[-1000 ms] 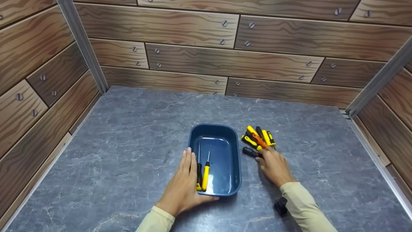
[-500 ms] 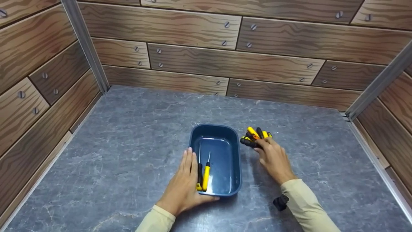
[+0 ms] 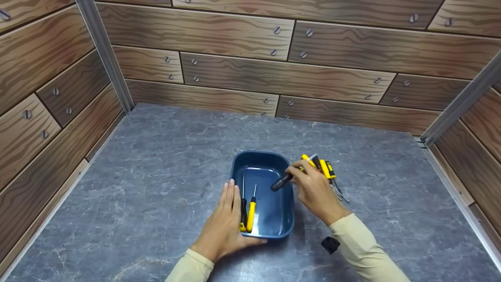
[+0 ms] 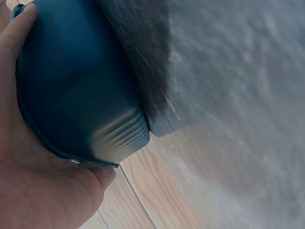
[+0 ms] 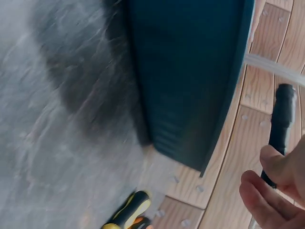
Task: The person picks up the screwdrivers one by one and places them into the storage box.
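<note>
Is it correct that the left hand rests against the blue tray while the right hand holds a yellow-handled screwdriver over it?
Not quite. The head view shows the right hand holding a black-handled screwdriver, not a yellow one, over the blue tray. The left hand does rest against the tray's side.

Even, soft light from above; the head view is sharp. A soft shadow lies on the tabletop [image 3: 156, 164] under the right hand [image 3: 313, 192]. Both wrist views are motion-blurred, their tabletop washed pale.
</note>
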Tool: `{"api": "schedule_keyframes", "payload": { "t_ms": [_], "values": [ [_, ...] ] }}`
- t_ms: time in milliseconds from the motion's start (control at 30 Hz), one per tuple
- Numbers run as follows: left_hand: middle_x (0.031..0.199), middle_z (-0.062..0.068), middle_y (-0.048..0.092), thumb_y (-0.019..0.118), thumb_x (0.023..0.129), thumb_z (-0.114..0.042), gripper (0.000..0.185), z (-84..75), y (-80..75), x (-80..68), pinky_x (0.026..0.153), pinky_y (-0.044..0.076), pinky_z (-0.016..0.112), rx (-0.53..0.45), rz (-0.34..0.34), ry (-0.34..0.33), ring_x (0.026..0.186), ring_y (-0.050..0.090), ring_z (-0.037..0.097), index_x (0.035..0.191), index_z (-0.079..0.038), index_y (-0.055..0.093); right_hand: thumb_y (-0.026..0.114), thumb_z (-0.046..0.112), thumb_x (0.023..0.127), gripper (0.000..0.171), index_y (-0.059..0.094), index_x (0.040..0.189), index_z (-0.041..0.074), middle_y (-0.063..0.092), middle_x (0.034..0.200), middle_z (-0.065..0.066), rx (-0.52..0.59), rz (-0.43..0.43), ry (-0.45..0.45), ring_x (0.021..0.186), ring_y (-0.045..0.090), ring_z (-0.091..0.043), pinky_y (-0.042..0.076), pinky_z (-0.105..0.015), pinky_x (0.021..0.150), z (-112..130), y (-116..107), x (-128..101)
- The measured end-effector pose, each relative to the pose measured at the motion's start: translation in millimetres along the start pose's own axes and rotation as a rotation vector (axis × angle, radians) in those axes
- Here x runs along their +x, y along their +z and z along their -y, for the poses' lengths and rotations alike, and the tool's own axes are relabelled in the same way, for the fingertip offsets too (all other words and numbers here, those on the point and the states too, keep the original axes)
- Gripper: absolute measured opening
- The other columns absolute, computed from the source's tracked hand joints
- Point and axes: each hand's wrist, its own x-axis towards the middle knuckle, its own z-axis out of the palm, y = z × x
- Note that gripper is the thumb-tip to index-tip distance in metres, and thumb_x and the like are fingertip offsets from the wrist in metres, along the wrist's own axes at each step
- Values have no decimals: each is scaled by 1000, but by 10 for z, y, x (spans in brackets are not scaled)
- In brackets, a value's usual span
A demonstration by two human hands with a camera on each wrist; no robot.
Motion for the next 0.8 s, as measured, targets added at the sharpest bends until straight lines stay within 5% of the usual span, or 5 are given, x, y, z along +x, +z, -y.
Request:
{"api": "schedule_keyframes", "payload": {
  "t_ms": [367, 600, 800],
  "values": [
    [164, 31, 9, 73, 68, -79, 138, -13, -3, 14, 118, 31, 52, -9, 12, -8, 151, 13, 45, 155, 13, 18, 77, -16, 76, 30, 74, 102, -1, 64, 107, -9, 130, 246, -145, 89, 68, -22, 60, -29, 80, 210, 179, 101],
    [163, 32, 11, 72, 68, -81, 139, -4, 9, 18, 118, 30, 51, 14, -8, 7, 151, 14, 45, 155, 14, 20, 71, -18, 75, 34, 77, 103, 1, 62, 103, -3, 173, 504, -116, 86, 66, -17, 60, -29, 80, 309, 304, 85],
    [163, 33, 11, 70, 68, -83, 139, 10, 9, 12, 118, 31, 50, 26, -8, 13, 151, 14, 45, 154, 15, 20, 67, -19, 75, 33, 78, 98, 2, 62, 96, -2, 186, 629, -121, 82, 65, -15, 60, -27, 74, 353, 405, 83]
  ]
}}
